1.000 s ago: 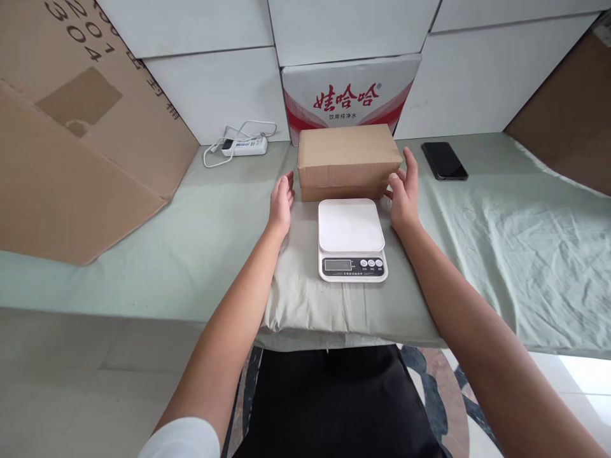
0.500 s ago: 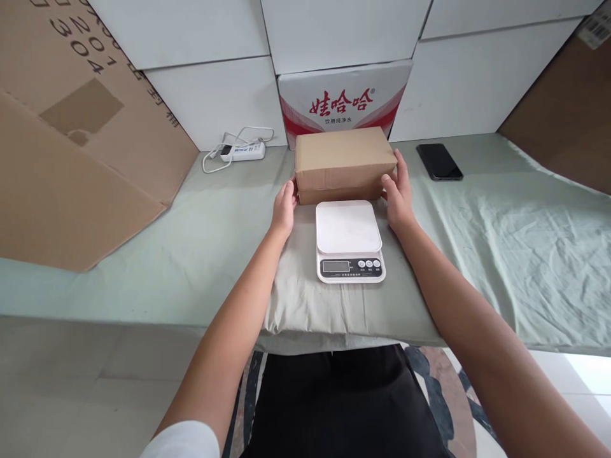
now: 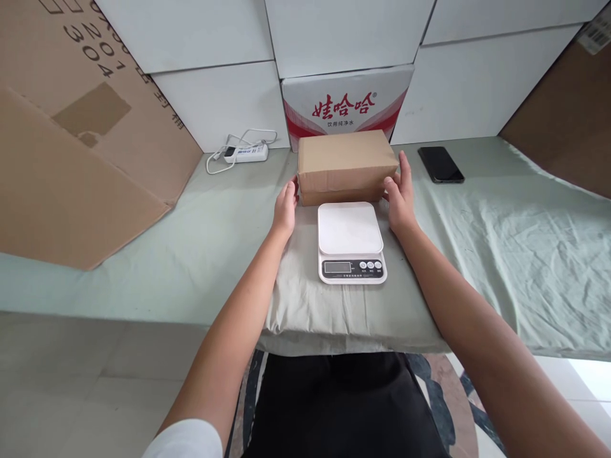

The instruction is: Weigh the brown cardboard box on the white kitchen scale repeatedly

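Observation:
A closed brown cardboard box (image 3: 347,170) rests on the cloth just behind a white kitchen scale (image 3: 351,229). At the box's left end is my left hand (image 3: 285,208), its fingers loosely bent beside the cardboard. My right hand (image 3: 401,200) is at the right end, open, with its thumb in front of the near corner and its index finger stretched up, slightly off the side. Parts of both hands' fingers are hidden. The scale's platform bears nothing, and its display looks blank.
White boxes (image 3: 224,102) and a red-and-white carton (image 3: 344,95) wall off the back. A white power strip with a cable (image 3: 245,152) lies left, a black phone (image 3: 440,164) right. Large cardboard sheets (image 3: 90,184) flank the green cloth (image 3: 224,254).
The view has shifted slightly. My right fingers have loosened a little away from the box's side, and my left hand sits slightly looser too. Box and scale stay in place.

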{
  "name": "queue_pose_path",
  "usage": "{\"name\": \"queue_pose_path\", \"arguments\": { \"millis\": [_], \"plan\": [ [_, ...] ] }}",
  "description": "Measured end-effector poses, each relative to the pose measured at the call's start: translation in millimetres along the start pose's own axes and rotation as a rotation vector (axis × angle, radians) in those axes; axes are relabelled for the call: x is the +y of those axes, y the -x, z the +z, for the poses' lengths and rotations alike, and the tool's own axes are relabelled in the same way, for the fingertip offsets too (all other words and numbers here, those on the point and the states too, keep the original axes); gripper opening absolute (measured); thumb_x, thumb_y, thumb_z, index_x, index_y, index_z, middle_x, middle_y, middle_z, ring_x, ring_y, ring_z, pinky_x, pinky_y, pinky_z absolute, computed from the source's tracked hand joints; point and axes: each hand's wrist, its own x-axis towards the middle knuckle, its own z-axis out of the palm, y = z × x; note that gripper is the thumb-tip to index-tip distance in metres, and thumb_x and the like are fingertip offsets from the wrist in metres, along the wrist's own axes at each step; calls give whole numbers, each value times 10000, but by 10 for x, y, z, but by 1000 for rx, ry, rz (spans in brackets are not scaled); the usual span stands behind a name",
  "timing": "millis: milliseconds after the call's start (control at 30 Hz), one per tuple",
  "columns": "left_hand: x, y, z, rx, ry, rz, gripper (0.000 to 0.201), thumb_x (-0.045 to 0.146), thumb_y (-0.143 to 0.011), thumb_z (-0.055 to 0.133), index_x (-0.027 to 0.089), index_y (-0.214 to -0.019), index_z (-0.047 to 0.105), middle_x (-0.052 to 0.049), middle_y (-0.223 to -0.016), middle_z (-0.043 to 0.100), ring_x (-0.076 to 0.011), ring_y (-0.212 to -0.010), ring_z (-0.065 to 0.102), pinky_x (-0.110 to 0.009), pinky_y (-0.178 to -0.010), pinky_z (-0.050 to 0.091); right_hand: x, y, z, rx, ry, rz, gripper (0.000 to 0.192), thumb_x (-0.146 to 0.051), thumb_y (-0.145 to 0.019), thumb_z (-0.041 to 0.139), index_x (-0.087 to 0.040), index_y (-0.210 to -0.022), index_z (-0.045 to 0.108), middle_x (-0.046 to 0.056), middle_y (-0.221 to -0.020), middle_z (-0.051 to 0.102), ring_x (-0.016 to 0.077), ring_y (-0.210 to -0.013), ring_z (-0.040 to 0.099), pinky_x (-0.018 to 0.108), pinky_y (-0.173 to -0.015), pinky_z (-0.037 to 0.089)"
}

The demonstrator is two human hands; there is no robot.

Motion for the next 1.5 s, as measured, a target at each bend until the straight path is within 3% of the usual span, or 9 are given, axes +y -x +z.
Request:
{"name": "queue_pose_path", "arguments": {
  "millis": [100, 300, 500, 600, 733, 867, 1033, 1300, 1500],
  "plan": [
    [-11, -15, -4, 8, -4, -8, 852, 921, -948, 569, 319, -1534, 712, -118, -1782, 591, -342, -1730, 487, -550, -1417, 409, -11, 6, 5, 26, -20, 77, 997, -920, -944, 524, -435, -1793, 332, 83, -1668, 643, 338, -1534, 634, 617, -1272, 574],
    [1, 28, 38, -70, -9, 59, 841, 924, -960, 557, 273, -1454, 760, -138, -1619, 735, -348, -1699, 532, -558, -1402, 437, -85, -4, 5, -12, -60, 139, 1100, -981, -845, 597, -396, -1759, 416, 93, -1737, 610, 368, -1572, 609, 634, -1287, 559],
    [222, 141, 53, -5, -48, 158, 822, 920, -921, 636, 294, -1435, 776, -113, -1626, 734, -330, -1685, 546, -496, -1419, 411, -257, -14, 78, 30, -5, -6, 1148, -1008, -847, 549, -399, -1798, 344, 81, -1818, 513, 398, -1666, 523, 670, -1333, 509],
    [496, 376, 24, -20, -68, 243, 811, 900, -958, 606, 302, -1485, 753, -100, -1638, 728, -323, -1695, 534, -481, -1417, 417, -543, 50, -5, 82, 18, -82, 1092, -964, -894, 554, -439, -1816, 298, 55, -1857, 451, 408, -1696, 483, 664, -1315, 534],
    [753, 970, -56, -63, -80, 283, 748, 830, -1038, 543, 319, -1555, 716, -90, -1660, 716, -332, -1695, 537, -470, -1400, 457, -950, 413, -269, 59, 51, -130, 1063, -930, -909, 600, -525, -1820, 232, -2, -1909, 343, 406, -1729, 443, 638, -1268, 596],
    [681, 1472, -132, -106, -98, 288, 717, 774, -1062, 546, 306, -1580, 711, -97, -1652, 723, -357, -1645, 597, -514, -1396, 486, -1066, 933, -426, 73, 80, -162, 1047, -902, -911, 640, -545, -1811, 242, -6, -1913, 305, 423, -1802, 303, 722, -1378, 461],
    [518, 1574, -142, -81, -128, 242, 716, 766, -1062, 538, 309, -1588, 705, -72, -1650, 728, -354, -1624, 617, -514, -1378, 512, -939, 1215, -394, 105, 119, -110, 1105, -884, -902, 657, -489, -1823, 191, 52, -1908, 286, 431, -1818, 247, 762, -1449, 293],
    [463, 1560, -170, -94, -149, 203, 719, 751, -1074, 529, 303, -1616, 682, -66, -1676, 708, -346, -1624, 618, -502, -1368, 516, -878, 1191, -371, 125, 106, -41, 1062, -857, -890, 684, -429, -1785, 304, 106, -1851, 352, 444, -1787, 289, 736, -1408, 366],
    [414, 1537, -192, -105, -161, 197, 775, 742, -1080, 533, 247, -1669, 625, -105, -1710, 673, -358, -1642, 598, -526, -1398, 478, -918, 1168, -367, 96, 98, -35, 1057, -829, -942, 657, -328, -1788, 268, 171, -1789, 412, 447, -1706, 396, 713, -1352, 424]
  ]
}}
